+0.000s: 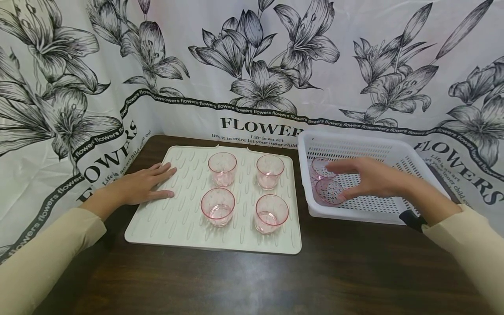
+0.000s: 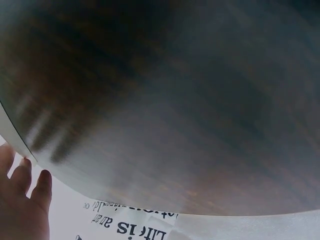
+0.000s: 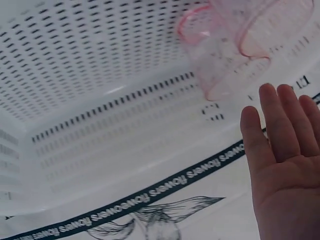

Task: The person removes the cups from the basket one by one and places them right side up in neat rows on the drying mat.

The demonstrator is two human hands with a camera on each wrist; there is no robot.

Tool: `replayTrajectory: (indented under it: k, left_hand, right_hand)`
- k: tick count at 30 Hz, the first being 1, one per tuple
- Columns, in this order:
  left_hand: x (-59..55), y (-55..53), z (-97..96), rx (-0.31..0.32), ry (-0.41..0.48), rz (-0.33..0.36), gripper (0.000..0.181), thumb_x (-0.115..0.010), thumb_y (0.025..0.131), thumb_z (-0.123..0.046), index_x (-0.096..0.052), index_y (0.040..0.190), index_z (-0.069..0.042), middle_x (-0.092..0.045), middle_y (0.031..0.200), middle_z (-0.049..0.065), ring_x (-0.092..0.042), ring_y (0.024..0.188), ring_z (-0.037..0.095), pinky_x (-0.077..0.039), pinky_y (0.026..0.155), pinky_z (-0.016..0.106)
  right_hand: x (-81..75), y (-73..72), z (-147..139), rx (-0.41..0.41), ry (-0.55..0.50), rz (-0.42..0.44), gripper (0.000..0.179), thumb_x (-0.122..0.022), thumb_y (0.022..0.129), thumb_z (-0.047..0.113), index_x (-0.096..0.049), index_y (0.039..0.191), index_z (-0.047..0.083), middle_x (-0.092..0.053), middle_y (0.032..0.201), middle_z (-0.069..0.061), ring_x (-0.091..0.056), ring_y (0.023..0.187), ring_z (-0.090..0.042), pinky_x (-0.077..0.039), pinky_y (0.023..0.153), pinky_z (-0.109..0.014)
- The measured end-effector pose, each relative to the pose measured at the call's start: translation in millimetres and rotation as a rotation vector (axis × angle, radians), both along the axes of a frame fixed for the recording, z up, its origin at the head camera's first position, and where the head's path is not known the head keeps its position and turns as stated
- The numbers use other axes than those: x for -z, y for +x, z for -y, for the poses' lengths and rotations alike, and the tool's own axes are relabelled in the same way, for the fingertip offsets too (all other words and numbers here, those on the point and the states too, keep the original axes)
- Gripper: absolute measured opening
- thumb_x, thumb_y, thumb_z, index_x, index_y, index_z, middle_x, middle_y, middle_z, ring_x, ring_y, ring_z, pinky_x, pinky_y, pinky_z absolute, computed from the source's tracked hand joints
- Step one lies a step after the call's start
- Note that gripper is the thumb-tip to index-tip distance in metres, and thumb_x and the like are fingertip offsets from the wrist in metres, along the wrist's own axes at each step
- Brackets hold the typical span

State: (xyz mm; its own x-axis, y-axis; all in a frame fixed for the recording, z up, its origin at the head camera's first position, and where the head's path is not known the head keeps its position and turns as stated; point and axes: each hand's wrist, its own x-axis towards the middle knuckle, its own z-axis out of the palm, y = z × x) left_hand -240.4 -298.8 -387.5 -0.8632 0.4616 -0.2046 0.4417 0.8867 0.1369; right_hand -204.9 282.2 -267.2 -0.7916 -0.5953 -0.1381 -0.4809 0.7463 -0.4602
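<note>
My left hand [image 1: 143,183] rests with spread fingers on the left edge of a cream drying mat [image 1: 169,229]. Two clear pink-rimmed glasses stand at the mat's back, a left one [image 1: 222,177] and a right one [image 1: 269,180]. In front of them are another left glass [image 1: 218,214] and right glass [image 1: 269,221]. Over the white basket [image 1: 350,215], my right hand [image 1: 372,177] reaches with thumb and fingers apart beside two more glasses, a rear one [image 1: 320,170] and a front one [image 1: 326,194]. The right wrist view shows its fingers [image 3: 285,125] fairly straight, below the glasses [image 3: 217,75].
Everything stands on a dark brown table [image 1: 252,280]. The basket sits right of the mat, its perforated walls rising around the glasses. Behind hangs a white curtain [image 1: 173,118] printed with black flowers and lettering. A black strap [image 1: 411,220] circles the right wrist.
</note>
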Motion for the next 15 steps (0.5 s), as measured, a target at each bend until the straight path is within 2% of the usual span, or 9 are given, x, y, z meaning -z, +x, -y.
replayTrajectory:
  k: [10,15]
  left_hand:
    - [0.1,-0.5,0.3,-0.001,-0.002,-0.001,0.089,-0.048,0.095,-0.068,-0.026,0.158,-0.01,-0.021,0.162,0.021,-0.017,0.147,0.048,-0.028,0.107,0.069]
    - [0.8,-0.7,1.2,-0.003,-0.005,0.006,0.089,-0.047,0.094,-0.069,-0.026,0.159,-0.011,-0.021,0.163,0.02,-0.017,0.147,0.047,-0.028,0.107,0.069]
  right_hand:
    - [16.5,3.6,-15,0.014,-0.025,0.039,0.079,-0.088,0.075,0.032,-0.054,0.138,-0.003,-0.06,0.136,-0.02,-0.059,0.123,-0.039,-0.045,0.1,-0.056]
    - [24.4,1.8,-15,0.009,-0.033,0.031,0.075,-0.088,0.075,0.03,-0.057,0.136,-0.001,-0.061,0.134,-0.019,-0.061,0.121,-0.037,-0.047,0.098,-0.056]
